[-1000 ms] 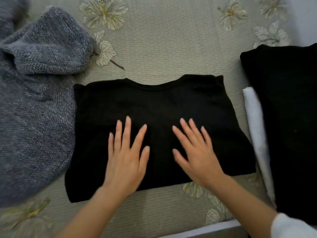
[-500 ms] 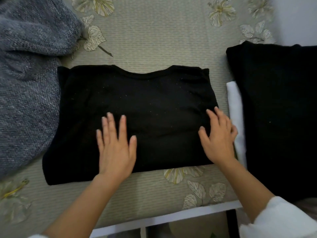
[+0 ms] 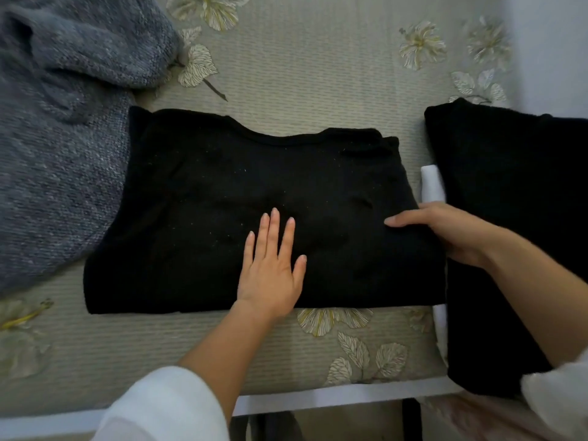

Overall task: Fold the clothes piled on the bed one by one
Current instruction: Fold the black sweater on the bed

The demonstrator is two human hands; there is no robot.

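The left hand [image 3: 272,268] lies flat, fingers straight and slightly spread, palm down on the black knitted top [image 3: 254,186], just right of its middle and close to its near edge. The right hand [image 3: 445,230] is at the top's right-hand edge. Its thumb lies on the cloth, pointing left. Its other fingers are out of sight and seem tucked under the edge, so it looks like a pinch on that side rather than a flat press.

The top is already folded into a wide rectangle. Its long axis runs left to right across the person, with the neckline on the far side and the folded edge nearest the body. The right hand therefore has one short end, the left hand sits on the midline, and the far left end is beyond both hands. I judge that the next fold would carry the right end over leftwards, with the flat left hand marking the crease.

Just beside the right hand lies a folded white cloth [image 3: 431,186] under a second folded black garment [image 3: 509,218]. A loose grey knitted sweater [image 3: 57,154] touches the top's left edge. All of it lies on the bed [image 3: 318,74], which has a flower-printed cover.
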